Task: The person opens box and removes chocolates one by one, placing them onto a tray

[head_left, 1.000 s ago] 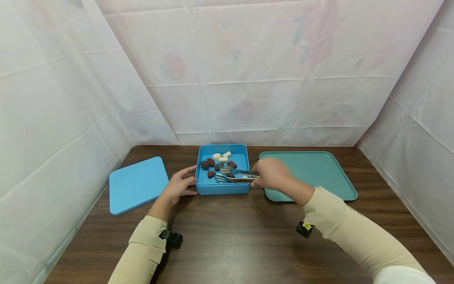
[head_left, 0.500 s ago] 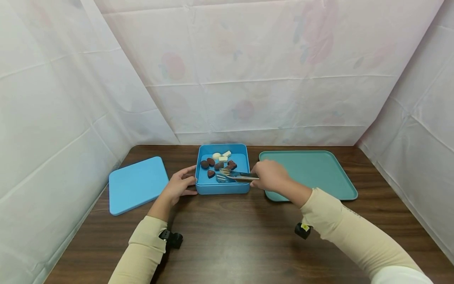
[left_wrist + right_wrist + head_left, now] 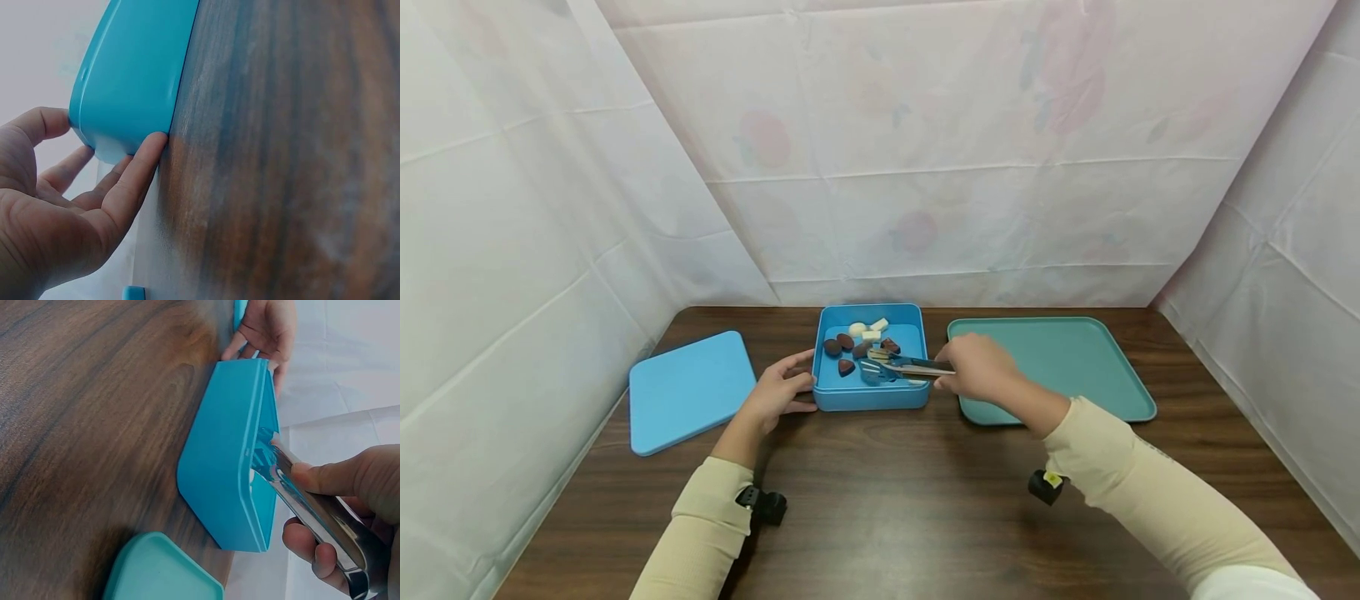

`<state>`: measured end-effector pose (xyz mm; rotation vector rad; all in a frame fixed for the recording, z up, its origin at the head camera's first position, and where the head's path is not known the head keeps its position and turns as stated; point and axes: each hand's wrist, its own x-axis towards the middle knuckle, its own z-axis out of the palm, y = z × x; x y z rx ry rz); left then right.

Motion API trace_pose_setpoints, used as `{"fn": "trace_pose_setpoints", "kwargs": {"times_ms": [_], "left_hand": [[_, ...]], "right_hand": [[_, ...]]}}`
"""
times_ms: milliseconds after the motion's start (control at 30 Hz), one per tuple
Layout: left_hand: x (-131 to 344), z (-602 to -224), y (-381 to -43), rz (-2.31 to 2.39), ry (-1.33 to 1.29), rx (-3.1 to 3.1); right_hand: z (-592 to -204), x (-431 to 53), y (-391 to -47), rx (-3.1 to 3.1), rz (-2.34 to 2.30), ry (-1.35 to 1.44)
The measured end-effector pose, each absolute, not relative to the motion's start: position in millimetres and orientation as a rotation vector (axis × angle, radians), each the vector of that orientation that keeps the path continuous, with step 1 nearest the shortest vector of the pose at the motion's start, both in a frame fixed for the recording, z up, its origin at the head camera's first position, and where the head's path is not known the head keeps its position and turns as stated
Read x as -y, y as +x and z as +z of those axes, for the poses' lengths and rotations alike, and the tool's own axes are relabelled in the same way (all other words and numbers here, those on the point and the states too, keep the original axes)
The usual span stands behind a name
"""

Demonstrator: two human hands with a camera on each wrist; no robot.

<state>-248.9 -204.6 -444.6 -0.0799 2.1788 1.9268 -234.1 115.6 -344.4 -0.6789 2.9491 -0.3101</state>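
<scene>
Low in the head view's middle stands a blue box (image 3: 871, 402) holding several brown and white chocolates (image 3: 846, 367). My left hand (image 3: 777, 390) has its fingertips against the box's left side; in the left wrist view the extended fingers and thumb touch its corner. My right hand (image 3: 981, 367) grips metal tongs (image 3: 312, 509) between thumb and fingers. The tongs reach over the box's right wall, their slotted tips low among the pieces near the front. The tips partly cover what lies beneath; I cannot tell whether a piece sits between them.
A blue lid (image 3: 691, 392) lies flat to the left of the box. On the right is a green tray (image 3: 1075, 367), partly covered by my right hand and forearm. Pale cloth (image 3: 880, 167) hangs behind and beside the wooden table (image 3: 880, 500).
The tongs' tips have drawn closer together than a second ago. The right hand shifted slightly left, then back right, and the tips moved up a little in view. The left hand stays put.
</scene>
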Motion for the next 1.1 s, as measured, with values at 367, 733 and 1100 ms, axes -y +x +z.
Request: {"fn": "trace_pose_setpoints", "kwargs": {"times_ms": [367, 733, 1100], "left_hand": [[205, -445, -249, 1.921, -0.072, -2.19], [206, -444, -249, 1.92, -0.08, -2.182], [204, -442, -248, 1.923, -0.095, -2.183]], "right_hand": [[-327, -129, -228, -3.001, -0.348, -0.74], [-319, -148, -228, -3.062, -0.437, -0.703], [-314, -172, -226, -3.094, -0.468, -0.672]]}}
